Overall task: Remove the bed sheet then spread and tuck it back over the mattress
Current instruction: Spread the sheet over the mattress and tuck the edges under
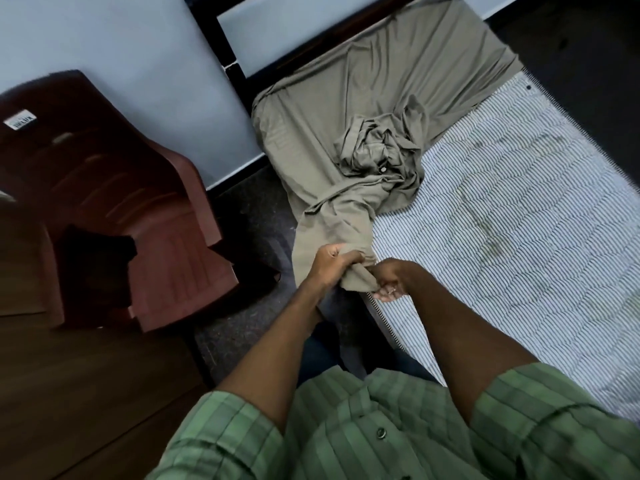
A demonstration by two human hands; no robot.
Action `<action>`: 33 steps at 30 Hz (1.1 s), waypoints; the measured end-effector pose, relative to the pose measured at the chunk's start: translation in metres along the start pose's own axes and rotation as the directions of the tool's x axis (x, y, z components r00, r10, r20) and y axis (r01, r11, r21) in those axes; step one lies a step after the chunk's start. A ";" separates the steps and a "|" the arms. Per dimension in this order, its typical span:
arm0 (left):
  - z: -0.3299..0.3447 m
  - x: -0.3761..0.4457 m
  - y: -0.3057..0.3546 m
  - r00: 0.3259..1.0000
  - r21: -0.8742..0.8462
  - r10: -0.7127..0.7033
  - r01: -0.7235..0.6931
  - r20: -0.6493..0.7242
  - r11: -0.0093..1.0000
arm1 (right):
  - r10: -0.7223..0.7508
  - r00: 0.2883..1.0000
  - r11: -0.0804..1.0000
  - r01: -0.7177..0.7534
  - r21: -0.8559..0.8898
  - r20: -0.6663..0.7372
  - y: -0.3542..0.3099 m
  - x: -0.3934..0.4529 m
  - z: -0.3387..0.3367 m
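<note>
I hold the bed sheet [363,109] in both hands. My left hand [330,263] is curled tight round a bunched end of it. My right hand [388,280] sits just beside the left one and pinches the same bunch from below, with my fingers [386,293] curled up under the cloth.

From my fingers the sheet runs away from me, up over the mattress [502,202]. Past my hands there is a crumpled lump [375,143] in it. Beyond that it lies flat over the far end of the bed. The striped mattress to the right of my hands is bare.

I think the far end may be tucked in. If I pull hard, it could snag or rip there. The bunch could slip out of my fingers too. The loose part could drop on the floor [249,209] to the left of my hands and get dirty.
</note>
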State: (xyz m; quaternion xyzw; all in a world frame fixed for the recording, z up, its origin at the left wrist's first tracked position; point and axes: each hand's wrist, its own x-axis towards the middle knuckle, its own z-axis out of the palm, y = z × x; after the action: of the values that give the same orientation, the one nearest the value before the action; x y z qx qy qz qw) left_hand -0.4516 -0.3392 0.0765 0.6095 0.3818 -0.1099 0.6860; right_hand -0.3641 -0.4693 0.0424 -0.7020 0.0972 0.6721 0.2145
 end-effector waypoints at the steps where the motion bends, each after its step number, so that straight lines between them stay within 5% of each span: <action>1: 0.004 -0.003 -0.001 0.996 -0.024 -0.044 0.043 -0.073 0.999 | 0.003 1.000 1.000 -0.003 -0.031 -0.014 0.005 -0.002 -0.001; 4: 0.008 -0.010 -0.004 0.953 -0.283 -0.178 0.106 -0.243 0.953 | -0.043 0.998 0.998 0.040 -0.051 -0.047 0.010 -0.007 -0.002; 8: 0.008 -0.019 -0.008 0.959 -0.518 -0.254 0.153 -0.128 0.841 | -0.019 0.993 0.980 0.041 -0.192 0.113 -0.003 -0.011 -0.007; 11: 0.010 -0.023 -0.004 0.958 -0.514 -0.262 0.167 -0.118 0.842 | -0.172 0.985 0.975 0.169 -0.144 -0.006 -0.008 -0.019 -0.004; 14: 0.013 -0.024 0.005 0.961 -0.499 -0.204 0.087 -0.186 0.862 | -0.620 0.734 0.747 0.660 0.076 -0.278 0.002 -0.010 0.003; 18: 0.013 -0.022 0.005 0.994 -0.407 -0.058 0.018 -0.088 0.913 | -0.680 0.610 0.657 0.753 0.031 -0.407 0.004 0.004 0.026; 20: 0.010 -0.022 0.001 0.997 -0.362 -0.069 0.054 -0.028 0.931 | -0.483 0.678 0.614 0.713 0.338 -0.554 -0.005 -0.008 0.027; 23: -0.002 -0.022 -0.001 0.975 -0.451 -0.178 0.100 -0.135 0.887 | -0.289 0.829 0.383 0.558 0.736 -0.478 -0.017 -0.015 0.012; 26: -0.010 -0.024 -0.016 0.914 -0.465 -0.308 0.159 -0.265 0.871 | -0.281 0.855 0.288 0.509 0.811 -0.437 -0.022 -0.022 -0.005; 30: 0.001 -0.025 -0.038 0.888 -0.477 -0.457 0.382 -0.046 0.791 | -0.322 0.853 0.218 0.488 0.845 -0.410 -0.032 -0.038 -0.017; 33: 0.021 -0.019 -0.032 0.887 -0.583 -0.458 0.406 0.065 0.704 | -0.339 0.851 0.231 0.488 0.842 -0.400 -0.040 -0.041 -0.018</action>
State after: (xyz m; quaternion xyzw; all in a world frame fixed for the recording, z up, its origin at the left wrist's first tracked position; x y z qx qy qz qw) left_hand -0.4758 -0.3722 0.0639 0.2679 0.5574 -0.1196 0.7767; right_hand -0.3344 -0.4481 0.0898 -0.4989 0.2815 0.3677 0.7326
